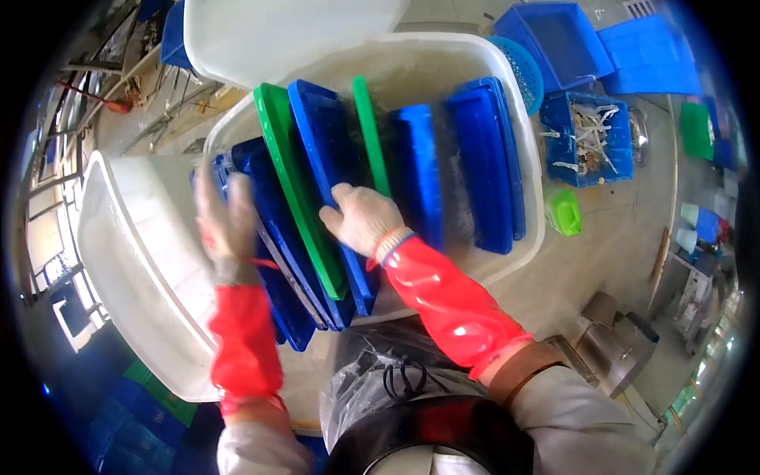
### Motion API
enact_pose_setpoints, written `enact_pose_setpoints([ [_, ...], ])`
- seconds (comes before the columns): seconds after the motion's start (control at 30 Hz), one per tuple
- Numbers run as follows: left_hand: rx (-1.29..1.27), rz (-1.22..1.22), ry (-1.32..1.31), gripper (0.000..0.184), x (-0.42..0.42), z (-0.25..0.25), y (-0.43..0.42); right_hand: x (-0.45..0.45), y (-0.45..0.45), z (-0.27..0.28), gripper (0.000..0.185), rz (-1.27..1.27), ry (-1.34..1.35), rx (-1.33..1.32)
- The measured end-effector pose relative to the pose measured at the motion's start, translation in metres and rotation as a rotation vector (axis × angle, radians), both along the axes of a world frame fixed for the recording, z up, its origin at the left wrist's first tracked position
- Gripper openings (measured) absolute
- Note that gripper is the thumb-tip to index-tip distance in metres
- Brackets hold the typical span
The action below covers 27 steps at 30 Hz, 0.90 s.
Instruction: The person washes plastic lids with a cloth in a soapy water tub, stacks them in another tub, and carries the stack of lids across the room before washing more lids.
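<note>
A large white tub [532, 198] holds water and several blue and green lids standing on edge. My left hand [226, 214], in a pale glove with a red sleeve, is blurred above the lids at the tub's left side, its fingers raised and apart. My right hand [362, 218], gloved the same way, is by the upper part of a blue lid [318, 142], thumb and forefinger spread with nothing between them. Left of that lid stands a green lid [297, 190], and right of it a narrower green one [370, 134]. Another blue lid [483, 170] leans farther right.
A second white tub [146, 277] stands at the left. Beyond the right rim are a blue basket of scraps [566, 162], an empty blue crate [554, 43], a round teal basket [522, 71] and a green container [564, 212]. Metal containers [617, 352] stand at lower right.
</note>
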<state>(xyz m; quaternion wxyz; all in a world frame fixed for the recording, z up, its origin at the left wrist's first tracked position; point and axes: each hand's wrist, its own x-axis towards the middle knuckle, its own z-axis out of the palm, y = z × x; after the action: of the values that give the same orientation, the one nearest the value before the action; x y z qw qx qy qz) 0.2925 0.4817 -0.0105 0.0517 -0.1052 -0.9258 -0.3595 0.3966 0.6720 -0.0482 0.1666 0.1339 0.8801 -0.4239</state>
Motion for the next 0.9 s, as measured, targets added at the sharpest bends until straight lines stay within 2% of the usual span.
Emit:
enact_pose_setpoints([
  [0.07,-0.28,-0.12,0.001,0.077,0.027,-0.029,0.02,0.018,0.024,0.03,0.03,-0.044,0.329,-0.197],
  [0.1,-0.469,-0.09,-0.003,0.081,0.041,-0.027,0.039,0.028,0.045,0.042,0.036,-0.059,0.565,-0.274],
  [0.13,-0.651,-0.053,-0.009,0.086,0.048,-0.03,0.052,0.04,0.072,0.051,0.039,-0.081,0.682,-0.145],
  [0.17,-0.65,0.0,0.057,0.086,0.044,-0.048,0.054,0.051,0.103,0.051,0.036,-0.115,0.72,0.107],
  [0.2,-0.652,0.021,0.089,0.082,0.039,-0.052,0.058,0.065,0.136,0.036,0.037,-0.226,0.682,0.245],
  [0.23,-0.677,0.025,0.09,0.079,0.029,-0.056,0.064,0.084,0.17,0.014,0.037,-0.388,0.5,0.343],
  [0.27,-0.708,0.032,0.087,0.077,0.019,-0.06,0.068,0.106,0.21,-0.02,0.041,-0.439,0.368,0.462],
  [0.33,-0.681,0.057,0.091,0.068,-0.005,-0.075,0.073,0.139,0.258,-0.093,0.05,-0.621,0.13,0.286],
  [0.37,-0.704,0.071,0.104,0.067,-0.011,-0.079,0.077,0.141,0.255,-0.119,0.05,-0.613,0.117,0.279],
  [0.4,-0.731,0.088,0.115,0.066,-0.016,-0.079,0.079,0.142,0.251,-0.141,0.051,-0.605,0.11,0.107],
  [0.43,-0.736,0.049,0.118,0.064,-0.02,-0.078,0.081,0.134,0.239,-0.139,0.053,-0.595,0.098,-0.066],
  [0.47,-0.65,0.021,0.036,0.062,-0.022,-0.073,0.083,0.132,0.204,-0.14,0.057,-0.603,-0.172,0.059],
  [0.5,-0.641,0.028,0.059,0.061,-0.015,-0.076,0.082,0.133,0.182,-0.164,0.053,-0.852,0.08,-0.404],
  [0.53,-0.628,0.033,0.091,0.061,-0.006,-0.08,0.081,0.127,0.166,-0.14,0.051,-0.781,0.115,-0.569],
  [0.57,-0.619,0.055,0.084,0.062,0.008,-0.088,0.079,0.119,0.15,-0.125,0.048,-0.798,-0.043,-0.592],
  [0.6,-0.591,0.024,-0.007,0.067,0.024,-0.076,0.086,0.124,0.131,-0.137,0.049,-0.694,0.099,-0.443],
  [0.67,-0.494,-0.085,-0.005,0.078,0.065,-0.084,0.081,0.121,0.098,-0.122,0.046,-0.491,0.01,0.009],
  [0.73,-0.441,-0.016,-0.121,0.091,0.091,-0.072,0.091,0.136,0.086,-0.153,0.043,-0.4,-0.149,-0.066],
  [0.77,-0.446,0.018,-0.219,0.098,0.095,-0.062,0.102,0.104,0.086,-0.097,0.045,-0.415,-0.153,-0.144],
  [0.83,-0.447,0.063,-0.194,0.093,0.099,-0.065,0.117,0.089,0.121,-0.099,0.044,-0.23,0.045,-0.056],
  [0.9,-0.501,0.06,-0.225,0.084,0.091,-0.061,0.127,0.04,0.149,-0.079,0.045,-0.335,0.262,0.092],
])
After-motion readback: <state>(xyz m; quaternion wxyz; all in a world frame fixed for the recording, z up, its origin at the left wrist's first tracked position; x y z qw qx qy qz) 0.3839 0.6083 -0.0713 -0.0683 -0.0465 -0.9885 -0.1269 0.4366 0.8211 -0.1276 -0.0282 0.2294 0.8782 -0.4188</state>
